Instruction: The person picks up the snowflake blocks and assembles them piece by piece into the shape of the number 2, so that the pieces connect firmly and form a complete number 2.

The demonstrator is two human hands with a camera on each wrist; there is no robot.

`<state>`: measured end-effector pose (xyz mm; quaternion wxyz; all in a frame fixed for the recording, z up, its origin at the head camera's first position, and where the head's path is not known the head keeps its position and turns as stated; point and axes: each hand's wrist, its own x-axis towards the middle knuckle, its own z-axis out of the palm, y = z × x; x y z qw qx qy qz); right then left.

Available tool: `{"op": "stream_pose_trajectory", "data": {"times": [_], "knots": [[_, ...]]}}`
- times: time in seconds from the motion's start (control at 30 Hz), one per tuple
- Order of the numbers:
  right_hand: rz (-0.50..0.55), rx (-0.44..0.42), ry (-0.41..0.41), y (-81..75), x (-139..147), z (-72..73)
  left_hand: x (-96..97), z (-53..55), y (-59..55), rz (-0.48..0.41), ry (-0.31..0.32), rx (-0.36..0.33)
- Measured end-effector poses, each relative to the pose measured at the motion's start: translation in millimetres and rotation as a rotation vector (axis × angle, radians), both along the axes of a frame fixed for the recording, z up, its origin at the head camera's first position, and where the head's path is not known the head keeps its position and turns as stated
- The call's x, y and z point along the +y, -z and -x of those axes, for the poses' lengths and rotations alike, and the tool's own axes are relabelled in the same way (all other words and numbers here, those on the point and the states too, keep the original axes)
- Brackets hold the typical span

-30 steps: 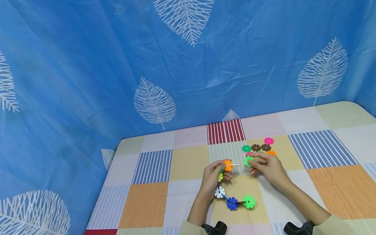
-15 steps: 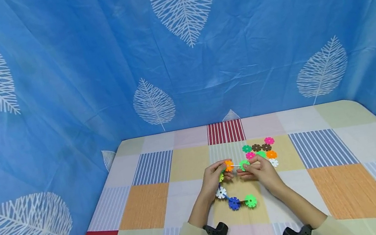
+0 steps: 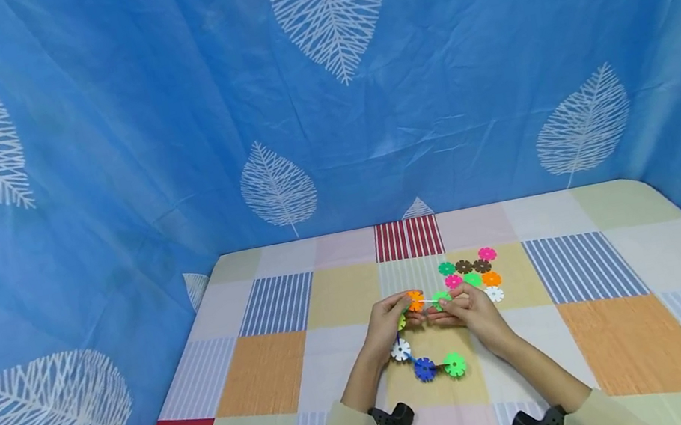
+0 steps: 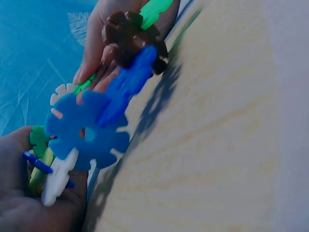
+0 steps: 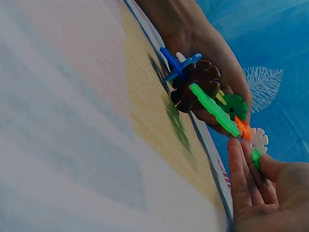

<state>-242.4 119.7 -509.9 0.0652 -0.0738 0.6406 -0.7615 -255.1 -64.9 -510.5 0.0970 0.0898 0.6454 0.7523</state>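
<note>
Both hands are over the table, working on a chain of slotted, flower-shaped plastic discs. My left hand [image 3: 380,328] holds the chain near its orange disc [image 3: 416,300]. From the orange disc a white disc [image 5: 259,139] sticks out, edge-on in the head view. Between thumb and fingers, my right hand [image 3: 479,311] pinches a light green disc [image 5: 256,158], which meets the white disc's edge. The rest of the chain curves down below the left hand: yellow-green [image 3: 401,321], white [image 3: 400,350], light blue [image 4: 89,130], dark blue [image 3: 425,370], brown [image 4: 125,38] and bright green [image 3: 455,365].
Just behind the right hand lie several loose discs: a pink one [image 3: 488,254], a dark green one [image 3: 446,268], brown ones [image 3: 463,267], an orange one [image 3: 492,279] and a white one [image 3: 494,293]. A patchwork cloth [image 3: 609,340] covers the table. Blue curtains [image 3: 459,70] stand behind.
My right hand has moved left with the light green disc, from apart to right at the white disc. Over the last half second both hands have barely shifted.
</note>
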Motion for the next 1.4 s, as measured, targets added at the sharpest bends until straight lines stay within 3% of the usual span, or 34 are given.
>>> {"op": "stream_pose_trajectory", "data": {"times": [0.13, 0.27, 0.37, 0.53, 0.63, 0.8, 0.93, 1.07, 1.2, 1.4], "knots": [[-0.177, 0.142, 0.013, -2.4, 12, 5.7, 0.4, 1.5, 2.0, -0.041, -0.028, -0.038], [-0.458, 0.353, 0.131, -3.7, 43, 11.6, 0.0, 3.9, 2.2, -0.07, -0.033, -0.043], [-0.628, 0.421, 0.189, -0.7, 65, 12.1, -1.4, 4.1, 2.8, -0.065, -0.031, -0.033], [-0.816, 0.497, 0.086, 5.2, 83, 12.3, -1.5, 3.4, 2.8, -0.07, -0.043, -0.027], [-0.87, 0.51, 0.055, 7.2, 85, 13.1, -1.1, 3.0, 1.9, -0.074, -0.045, -0.038], [-0.829, 0.476, 0.109, 5.9, 83, 12.4, -0.4, 2.6, 1.0, -0.069, -0.038, -0.054], [-0.639, 0.457, 0.177, 1.9, 71, 10.9, 0.2, 2.7, 1.2, -0.033, -0.021, -0.069], [-0.489, 0.534, 0.173, -1.6, 53, 8.8, 0.1, 3.2, -0.4, -0.021, 0.011, -0.092], [-0.503, 0.645, 0.18, -2.4, 39, 6.0, -0.9, 2.8, -2.7, -0.055, 0.052, -0.096], [-0.526, 0.736, 0.264, -4.1, 35, 3.5, -2.3, 1.8, -5.1, -0.102, 0.082, -0.107]]}}
